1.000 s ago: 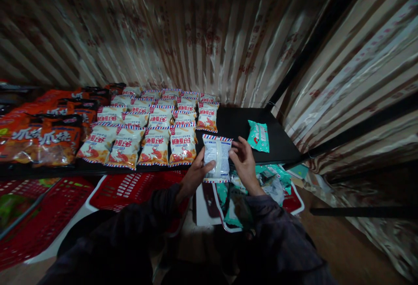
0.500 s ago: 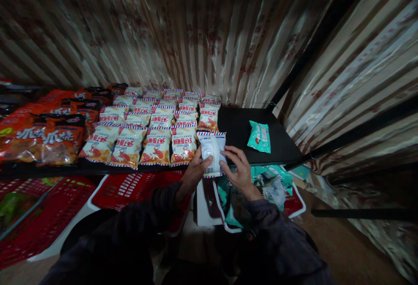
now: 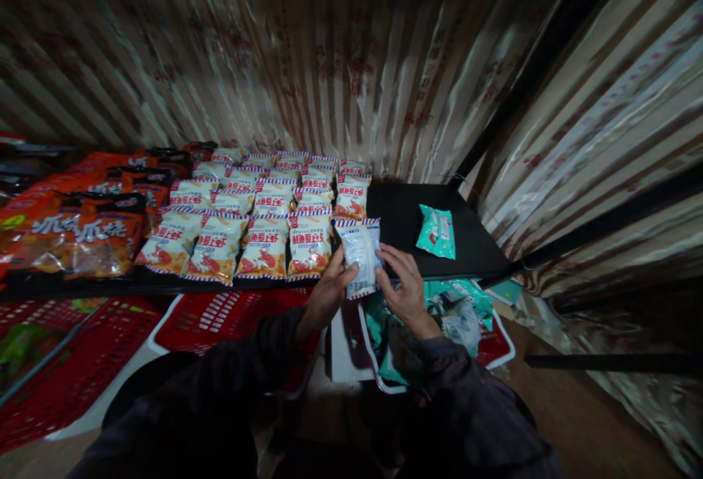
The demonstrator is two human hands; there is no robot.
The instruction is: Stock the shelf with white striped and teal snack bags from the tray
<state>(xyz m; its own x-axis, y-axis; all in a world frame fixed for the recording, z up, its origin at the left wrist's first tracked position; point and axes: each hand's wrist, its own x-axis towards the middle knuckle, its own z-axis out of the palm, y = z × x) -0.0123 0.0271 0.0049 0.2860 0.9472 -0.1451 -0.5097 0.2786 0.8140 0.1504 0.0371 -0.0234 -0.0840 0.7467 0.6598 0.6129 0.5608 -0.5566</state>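
Note:
A white snack bag (image 3: pixel 359 253) with a striped blue-and-red edge is between my hands at the shelf's front edge, its printed back and centre seam facing me. My left hand (image 3: pixel 328 290) grips its left side, thumb over the front. On the right side, my right hand (image 3: pixel 405 290) holds it with thumb and fingers. Just left, rows of matching snack bags (image 3: pixel 263 246) with red lettering lean upright, fronts toward me. A teal snack bag (image 3: pixel 437 231) lies by itself on the black shelf (image 3: pixel 395 204) to the right.
Orange-and-black snack bags (image 3: pixel 107 234) fill the shelf's left part. Below stand red baskets (image 3: pixel 211 321); the right basket (image 3: pixel 499 343) holds several teal bags. A black post (image 3: pixel 494 124) rises at the shelf's right corner, and a striped curtain (image 3: pixel 307 47) hangs behind.
Between my hands, the white snack bag has shifted slightly to the right. My right thumb and fingers have moved a little toward its right edge. The other bags stay put.

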